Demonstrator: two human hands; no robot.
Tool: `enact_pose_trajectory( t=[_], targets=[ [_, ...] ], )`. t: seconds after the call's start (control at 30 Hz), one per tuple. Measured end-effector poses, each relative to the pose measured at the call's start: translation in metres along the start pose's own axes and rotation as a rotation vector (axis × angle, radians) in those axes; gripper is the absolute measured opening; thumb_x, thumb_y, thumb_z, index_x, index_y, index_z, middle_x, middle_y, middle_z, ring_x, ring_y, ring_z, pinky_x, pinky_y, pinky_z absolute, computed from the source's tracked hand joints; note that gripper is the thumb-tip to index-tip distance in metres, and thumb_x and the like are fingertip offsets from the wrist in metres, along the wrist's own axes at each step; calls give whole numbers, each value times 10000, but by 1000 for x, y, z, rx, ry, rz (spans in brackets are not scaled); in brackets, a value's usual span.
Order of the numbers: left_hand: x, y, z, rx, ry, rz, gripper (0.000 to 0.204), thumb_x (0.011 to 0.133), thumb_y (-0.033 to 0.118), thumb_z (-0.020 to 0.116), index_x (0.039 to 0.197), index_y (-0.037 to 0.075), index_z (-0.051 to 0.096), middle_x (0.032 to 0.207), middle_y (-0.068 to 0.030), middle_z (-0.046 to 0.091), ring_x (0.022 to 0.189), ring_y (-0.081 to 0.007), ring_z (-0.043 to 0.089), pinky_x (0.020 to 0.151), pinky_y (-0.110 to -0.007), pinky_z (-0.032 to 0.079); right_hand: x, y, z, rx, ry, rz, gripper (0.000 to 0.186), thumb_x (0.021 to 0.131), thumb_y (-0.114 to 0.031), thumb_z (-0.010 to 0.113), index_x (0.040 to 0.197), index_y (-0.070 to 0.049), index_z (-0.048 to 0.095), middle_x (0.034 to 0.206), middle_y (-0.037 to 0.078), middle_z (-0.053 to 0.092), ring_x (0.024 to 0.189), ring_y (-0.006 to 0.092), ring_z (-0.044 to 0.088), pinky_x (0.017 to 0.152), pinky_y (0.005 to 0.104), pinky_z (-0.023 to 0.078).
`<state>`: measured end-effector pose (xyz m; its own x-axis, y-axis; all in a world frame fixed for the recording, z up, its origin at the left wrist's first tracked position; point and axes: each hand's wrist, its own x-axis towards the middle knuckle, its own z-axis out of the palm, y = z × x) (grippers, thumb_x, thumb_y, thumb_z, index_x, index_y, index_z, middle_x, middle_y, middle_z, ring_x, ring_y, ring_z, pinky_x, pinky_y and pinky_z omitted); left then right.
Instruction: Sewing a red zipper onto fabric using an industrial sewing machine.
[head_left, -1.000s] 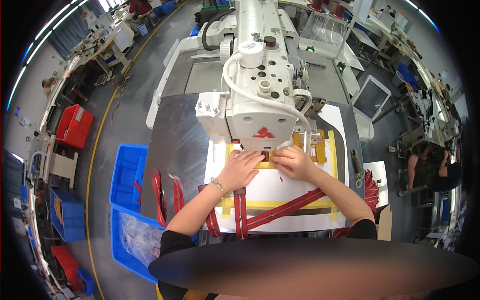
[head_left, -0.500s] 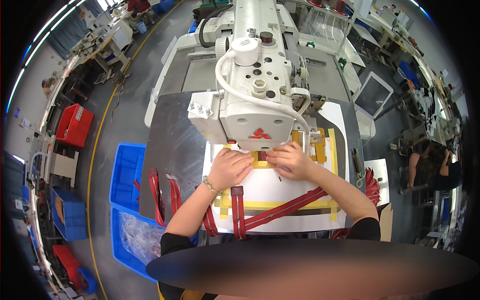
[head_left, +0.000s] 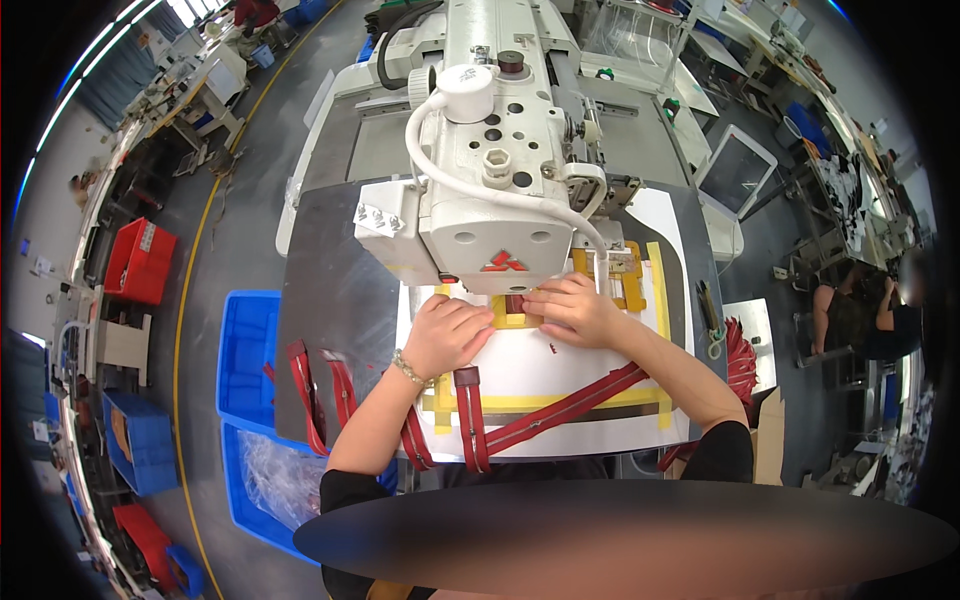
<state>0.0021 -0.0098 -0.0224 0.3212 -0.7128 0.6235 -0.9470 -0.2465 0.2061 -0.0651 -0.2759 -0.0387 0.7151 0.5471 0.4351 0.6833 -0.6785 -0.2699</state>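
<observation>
Under the head of a large white sewing machine [head_left: 498, 215], a small dark red piece [head_left: 514, 303] lies in the opening of a yellow template [head_left: 514, 321]. My left hand [head_left: 447, 330] rests at the template's left side, fingers stretched out toward the piece. My right hand [head_left: 573, 312] reaches in from the other side. Its fingertips touch the piece's right edge, and its thumb sits apart, lower down. The needle area is hidden behind the machine head. Nearer me, a red zipper strip [head_left: 472, 425] with a dark red end tab hangs over the table edge.
Another red zipper [head_left: 570, 408] runs diagonally across the taped white sheet [head_left: 530, 375]. More zippers [head_left: 307, 395] lie at the left. Scissors [head_left: 712, 325] and a red zipper bundle [head_left: 739, 362] are at the right. Blue bins [head_left: 250, 345] stand left of the table.
The whole scene has shifted slightly left as the head view moved. Both hands stay at the yellow template, with little visible movement of their own.
</observation>
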Motion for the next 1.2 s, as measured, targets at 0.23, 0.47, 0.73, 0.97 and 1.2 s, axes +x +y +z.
enact_pose_trajectory(
  t=[0.23,0.47,0.73,0.97,1.2],
  targets=[
    [2,-6,1,20,8,51,151,733,151,720,867,110,664,852,19,674,755,-147,604,705,-303,424,-76,-21,-74,-204,218,314,361,713,-9,673,1066,-84,659,1201,77,620,1014,272,596,849,401,448],
    [6,5,5,-55,-23,92,141,708,66,710,842,70,666,792,-12,671,699,-167,615,673,-314,429,-279,-76,-119,-503,899,1083,145,889,-43,578,997,-19,671,953,105,670,867,223,626,760,296,478],
    [7,15,13,-33,-90,194,111,733,69,702,833,51,659,747,-27,652,669,-177,601,677,-317,415,-422,-137,-65,-576,1060,1544,132,907,-96,588,982,-16,662,849,48,638,716,107,582,675,256,476],
    [11,17,16,-16,-99,236,88,755,66,690,833,39,659,711,-37,635,635,-187,584,660,-320,414,-434,-89,-34,-657,544,1451,345,759,-22,625,1100,-70,606,1081,107,602,1021,293,563,894,403,438],
    [9,6,18,-21,-79,201,91,754,55,688,838,36,658,681,-40,603,614,-205,560,631,-332,398,-460,-50,-38,-683,228,1501,390,708,-13,588,1083,-119,578,980,83,611,1014,248,565,970,422,360]
  ],
)
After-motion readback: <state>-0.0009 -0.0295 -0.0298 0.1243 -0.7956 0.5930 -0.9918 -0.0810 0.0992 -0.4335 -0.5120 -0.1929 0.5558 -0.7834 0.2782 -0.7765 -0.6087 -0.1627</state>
